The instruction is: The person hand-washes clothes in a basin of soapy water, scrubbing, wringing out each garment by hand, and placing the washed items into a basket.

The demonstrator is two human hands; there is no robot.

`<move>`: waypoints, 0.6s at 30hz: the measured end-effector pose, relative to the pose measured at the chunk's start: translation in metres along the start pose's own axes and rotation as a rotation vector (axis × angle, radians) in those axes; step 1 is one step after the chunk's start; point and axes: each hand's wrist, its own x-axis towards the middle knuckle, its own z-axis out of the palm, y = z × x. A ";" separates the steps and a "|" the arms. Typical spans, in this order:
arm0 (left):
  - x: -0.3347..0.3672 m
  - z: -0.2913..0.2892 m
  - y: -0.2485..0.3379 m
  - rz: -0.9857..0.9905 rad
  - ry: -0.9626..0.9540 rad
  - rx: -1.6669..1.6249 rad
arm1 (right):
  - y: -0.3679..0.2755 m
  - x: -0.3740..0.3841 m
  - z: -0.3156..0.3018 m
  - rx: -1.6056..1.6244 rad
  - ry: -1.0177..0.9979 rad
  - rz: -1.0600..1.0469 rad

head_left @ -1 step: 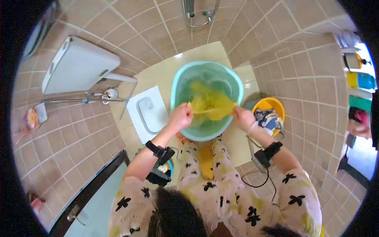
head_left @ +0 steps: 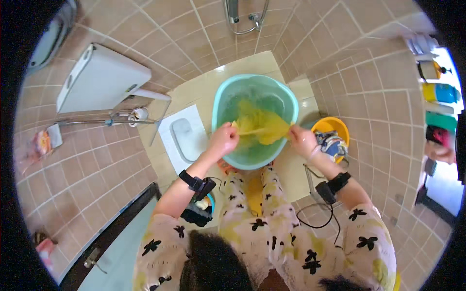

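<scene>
My left hand (head_left: 224,137) and my right hand (head_left: 302,139) each grip an edge of a wet yellow cloth (head_left: 259,125). Stretched between them, the cloth hangs down into the water of a large light-blue basin (head_left: 217,99). Its lower part is under the surface and blurred, so I cannot tell what kind of garment it is. Both hands are closed at the near part of the basin, the left toward its left side and the right at its right rim. A black strap with a small device sits on each forearm.
Left of the basin is a white squat toilet (head_left: 198,130), with a white cistern (head_left: 104,77) on the wall. An orange bucket (head_left: 343,131) of clothes stands at the right. A blue-rimmed tub (head_left: 209,206) with dark cloth lies near my left elbow. Bottles line a shelf far right.
The yellow cloth has shifted slightly in the water, and its edge between my hands looks more drawn together. Both hands keep their grip. The whole view has moved a little.
</scene>
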 end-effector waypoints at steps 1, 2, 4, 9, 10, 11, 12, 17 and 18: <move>-0.012 -0.029 0.024 0.017 0.069 -0.072 | -0.042 -0.004 -0.049 0.049 0.107 0.014; -0.021 -0.053 0.047 0.043 0.082 -0.058 | -0.064 -0.011 -0.084 0.045 0.139 0.010; -0.039 -0.096 0.087 0.077 0.144 -0.210 | -0.094 -0.026 -0.136 0.271 0.255 0.028; -0.087 -0.209 0.191 0.435 0.337 -0.470 | -0.183 -0.042 -0.256 0.306 0.536 -0.113; -0.098 -0.222 0.208 0.468 0.369 -0.504 | -0.202 -0.045 -0.275 0.353 0.574 -0.119; -0.110 -0.236 0.225 0.487 0.407 -0.517 | -0.215 -0.050 -0.293 0.357 0.635 -0.196; -0.119 -0.249 0.235 0.518 0.470 -0.525 | -0.226 -0.051 -0.305 0.310 0.750 -0.319; -0.107 -0.265 0.258 0.679 0.737 -0.315 | -0.220 -0.022 -0.316 0.332 1.030 -0.379; -0.096 -0.262 0.250 0.669 0.732 -0.318 | -0.214 -0.012 -0.310 0.211 0.965 -0.253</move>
